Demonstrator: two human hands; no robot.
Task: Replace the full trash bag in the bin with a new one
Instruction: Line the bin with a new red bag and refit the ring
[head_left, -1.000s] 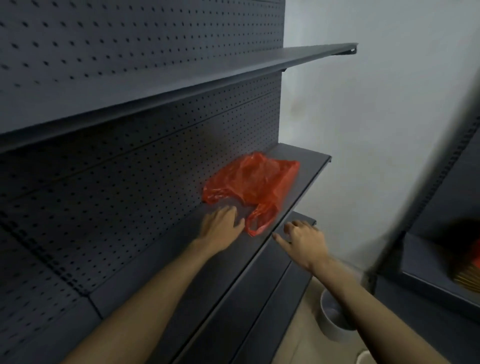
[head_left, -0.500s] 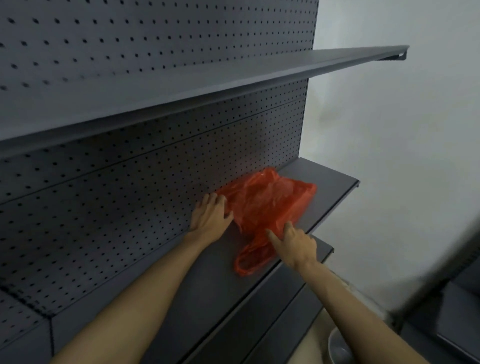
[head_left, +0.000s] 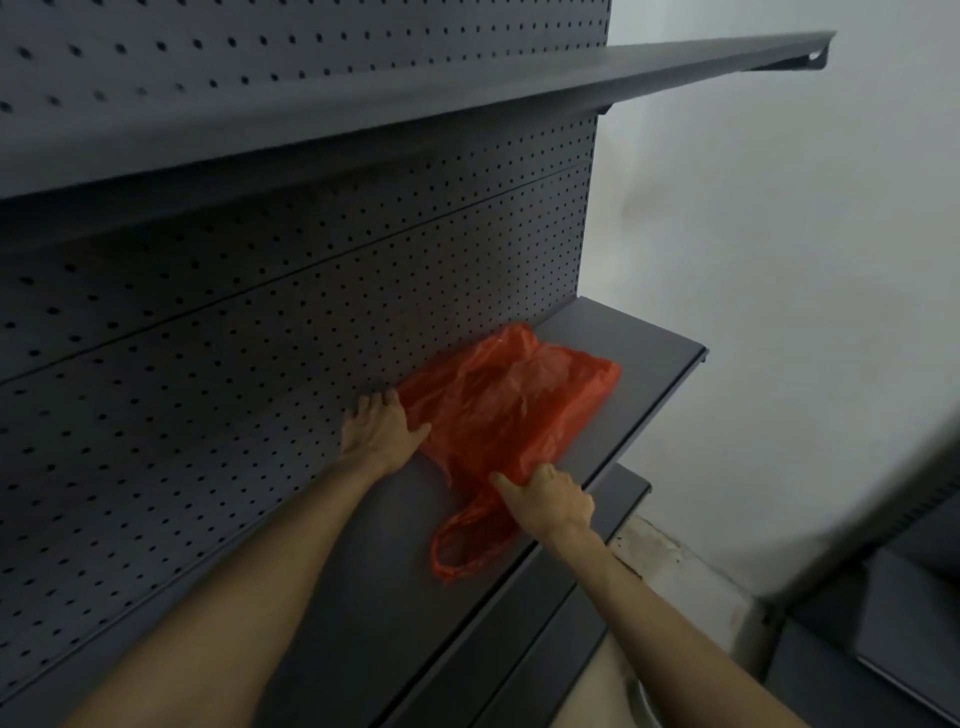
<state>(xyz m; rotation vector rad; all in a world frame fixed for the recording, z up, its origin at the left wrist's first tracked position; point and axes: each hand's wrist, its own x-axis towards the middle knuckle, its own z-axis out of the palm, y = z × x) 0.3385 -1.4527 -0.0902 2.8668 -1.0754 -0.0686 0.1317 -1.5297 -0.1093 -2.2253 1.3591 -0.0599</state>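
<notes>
Two bare arms reach up from the bottom of the view. Near the bottom R edge, low down by the floor, a bit of a pale round rim (head_left: 645, 702) peeks out, too little to tell what it is. A lower dark shelf (head_left: 545, 644) sits under the arms.

Next is the middle shelf (head_left: 363, 597), dark gray metal. A red plastic bag (head_left: 511, 405) lies flat on it, toward the R end & close to the back. One loop handle (head_left: 460, 545) of the bag trails toward the front edge of the shelf.

The right hand (head_left: 545, 501) is on the near corner of the bag. Its fingers are curled down & its thumb points at the bag, so it looks like it pinches the plastic there, tho the fingertips are hidden.

The left hand (head_left: 382, 431) lies flat on the shelf w/ fingers spread & straight. Its thumb touches the L edge of the bag. The fingertips reach the back wall.

Behind is a pegboard back panel (head_left: 260, 338) full of small holes. Above it hangs the top shelf (head_left: 467, 88). On the R, past the shelves, is a plain white wall (head_left: 779, 260).
</notes>
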